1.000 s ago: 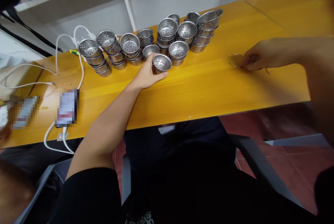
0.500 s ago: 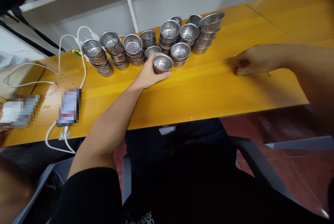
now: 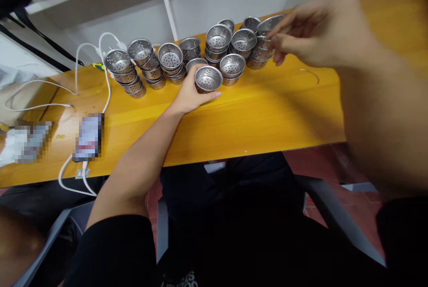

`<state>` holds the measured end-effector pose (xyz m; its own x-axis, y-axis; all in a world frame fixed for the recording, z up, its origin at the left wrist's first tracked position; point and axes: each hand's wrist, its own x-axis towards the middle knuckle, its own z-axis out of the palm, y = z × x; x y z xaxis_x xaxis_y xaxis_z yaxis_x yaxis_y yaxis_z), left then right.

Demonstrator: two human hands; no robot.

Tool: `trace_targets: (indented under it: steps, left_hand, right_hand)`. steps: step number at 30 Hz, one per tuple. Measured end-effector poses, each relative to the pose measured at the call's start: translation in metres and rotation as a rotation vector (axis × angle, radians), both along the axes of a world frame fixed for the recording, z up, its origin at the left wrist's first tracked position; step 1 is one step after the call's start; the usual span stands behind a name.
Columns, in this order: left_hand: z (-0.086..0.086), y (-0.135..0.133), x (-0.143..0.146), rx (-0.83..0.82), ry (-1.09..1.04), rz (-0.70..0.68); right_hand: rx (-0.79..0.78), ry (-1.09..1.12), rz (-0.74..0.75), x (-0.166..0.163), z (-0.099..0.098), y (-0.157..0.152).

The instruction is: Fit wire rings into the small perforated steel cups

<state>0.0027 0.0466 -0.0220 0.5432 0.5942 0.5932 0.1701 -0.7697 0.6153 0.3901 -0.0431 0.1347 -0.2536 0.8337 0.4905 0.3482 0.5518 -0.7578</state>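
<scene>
Left hand (image 3: 189,95) curled round small perforated steel cup (image 3: 207,79); cup upright on yellow wooden bench (image 3: 267,113), just before rows of stacked steel cups (image 3: 170,62). Right hand (image 3: 321,37) raised, blurred, fingertips pinched near rightmost stack (image 3: 256,58); whether it holds anything, cannot tell.

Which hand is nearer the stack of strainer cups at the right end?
Right. The right hand hovers beside the stack; the left hand grips a single cup further left.

Strainer cups (image 3: 217,39) block the table (image 3: 267,117) at the back, phone (image 3: 88,137) and cable (image 3: 106,86) at left; front lies open.
</scene>
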Motion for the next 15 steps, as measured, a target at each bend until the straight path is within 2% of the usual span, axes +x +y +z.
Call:
trace_targets:
  steps: [3, 5, 7, 11, 15]
  left_hand:
    - [0.0, -0.003, 0.0, -0.03, -0.018, 0.002]
    - [0.002, -0.007, 0.0, -0.071, -0.026, 0.035]
    - [0.005, -0.011, 0.002, -0.126, -0.028, 0.073]
    - [0.01, -0.014, 0.005, -0.19, -0.028, 0.088]
    - [0.013, -0.015, 0.007, -0.16, -0.015, 0.108]
  right_hand:
    - [-0.079, 0.141, 0.013, -0.055, 0.001, 0.009]
    - [-0.112, 0.122, 0.066, -0.085, -0.002, 0.016]
    - [-0.094, 0.099, 0.046, -0.107, -0.009, 0.024]
    - [-0.04, 0.047, -0.019, -0.127, -0.031, 0.031]
    - [-0.085, 0.0, -0.042, -0.131, -0.051, 0.026]
